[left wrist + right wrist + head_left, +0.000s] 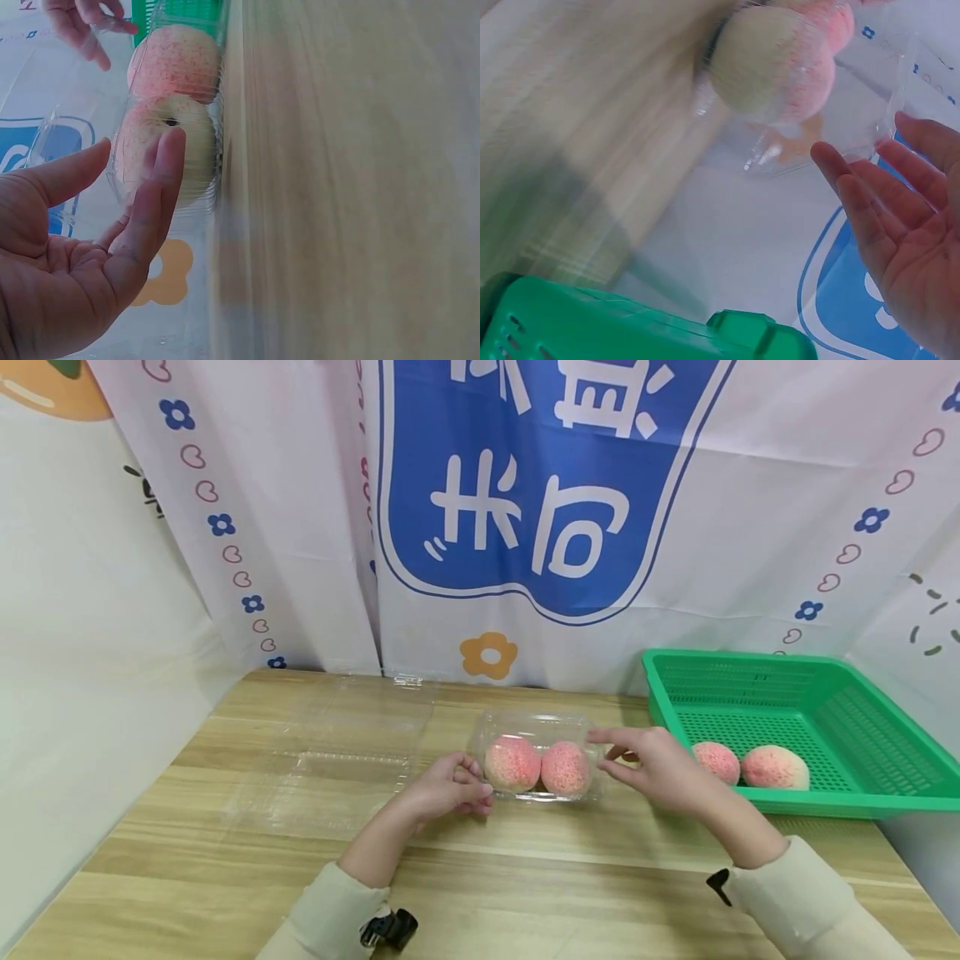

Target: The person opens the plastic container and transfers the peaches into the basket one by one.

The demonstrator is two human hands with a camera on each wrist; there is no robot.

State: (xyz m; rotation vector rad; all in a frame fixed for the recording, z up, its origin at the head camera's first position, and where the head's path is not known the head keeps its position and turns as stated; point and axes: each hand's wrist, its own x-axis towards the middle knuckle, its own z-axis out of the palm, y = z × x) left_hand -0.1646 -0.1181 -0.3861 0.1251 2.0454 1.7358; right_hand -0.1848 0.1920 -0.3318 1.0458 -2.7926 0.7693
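Note:
Two pink-and-cream peaches lie side by side, the left peach (512, 764) and the right peach (566, 769), in a clear plastic clamshell box (536, 724). My left hand (452, 787) is at the box's left end. In the left wrist view, its thumb stands apart from the lightly bent fingers (171, 161), which overlap the near peach. At the right end is my right hand (651, 766), its fingers extended by the lid's edge. The right wrist view shows that hand (911, 206) with fingers spread, beside the clear plastic; contact cannot be made out.
A green plastic basket (765, 664) at the right holds two more peaches (776, 767). Left of the box, empty clear clamshell packaging (337, 777) lies unfolded on the wooden table (525, 893). A printed cloth (427, 635) hangs behind the table.

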